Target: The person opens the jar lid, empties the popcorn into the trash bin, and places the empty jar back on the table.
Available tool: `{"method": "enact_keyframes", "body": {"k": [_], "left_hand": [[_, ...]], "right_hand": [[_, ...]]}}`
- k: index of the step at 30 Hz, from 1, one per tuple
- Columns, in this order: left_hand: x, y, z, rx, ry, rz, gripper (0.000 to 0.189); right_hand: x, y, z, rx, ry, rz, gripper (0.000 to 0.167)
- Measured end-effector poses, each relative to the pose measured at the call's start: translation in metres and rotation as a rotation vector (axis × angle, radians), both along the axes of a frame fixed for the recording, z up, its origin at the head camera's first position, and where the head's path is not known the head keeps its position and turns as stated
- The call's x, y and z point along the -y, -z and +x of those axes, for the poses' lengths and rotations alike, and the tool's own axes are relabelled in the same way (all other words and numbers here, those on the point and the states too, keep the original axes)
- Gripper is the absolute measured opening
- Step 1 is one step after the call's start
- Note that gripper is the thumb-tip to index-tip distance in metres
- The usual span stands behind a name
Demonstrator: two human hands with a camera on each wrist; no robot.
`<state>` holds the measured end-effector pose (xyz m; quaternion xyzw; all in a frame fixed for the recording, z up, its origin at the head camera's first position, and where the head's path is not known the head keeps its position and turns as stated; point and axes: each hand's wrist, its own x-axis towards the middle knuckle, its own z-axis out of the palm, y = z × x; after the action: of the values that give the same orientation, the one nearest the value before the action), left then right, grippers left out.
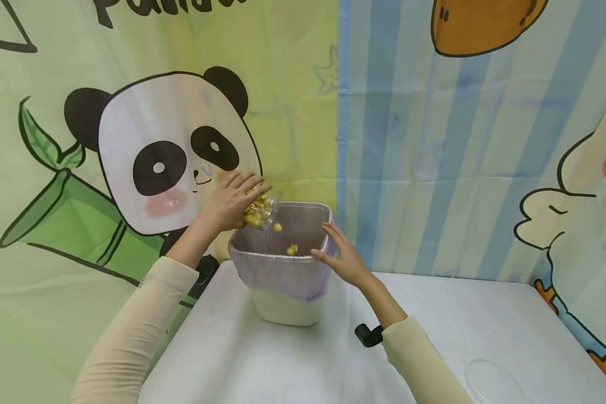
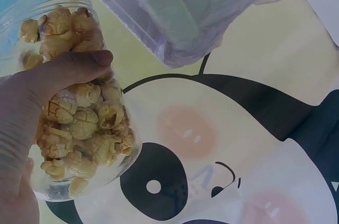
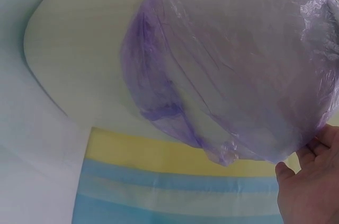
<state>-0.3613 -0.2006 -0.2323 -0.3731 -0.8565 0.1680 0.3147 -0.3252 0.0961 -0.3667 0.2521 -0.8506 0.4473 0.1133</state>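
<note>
From here one sees the jar [image 1: 269, 212] held in the curled left grip [image 1: 232, 199], its long axis sloping down rightward from the palm, its mouth over the left side of the lined bin [image 1: 285, 311]; a popcorn piece [image 1: 278, 228] hangs just outside that mouth. The right grip [image 1: 347, 261], farther from the jar, touches the bin's right rim, fingers loosely spread.
</note>
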Motion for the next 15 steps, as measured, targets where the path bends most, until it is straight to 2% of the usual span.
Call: {"method": "enact_keyframes", "body": {"k": [5,10,15], "left_hand": [[-0.0016,0.0006,0.0003,-0.033,-0.007,-0.046,0.105],[-0.0033,0.0010,0.0002,-0.077,0.010,-0.060,0.093],[-0.0040,0.0000,0.0000,-0.117,0.022,-0.078,0.092]], "right_hand": [[0.0004,0.0008,0.0003,0.002,-0.002,0.001,0.075],[0.0005,0.0006,0.0008,0.004,0.001,0.001,0.075],[0.0008,0.0000,0.0007,0.000,-0.005,-0.007,0.075]]}}
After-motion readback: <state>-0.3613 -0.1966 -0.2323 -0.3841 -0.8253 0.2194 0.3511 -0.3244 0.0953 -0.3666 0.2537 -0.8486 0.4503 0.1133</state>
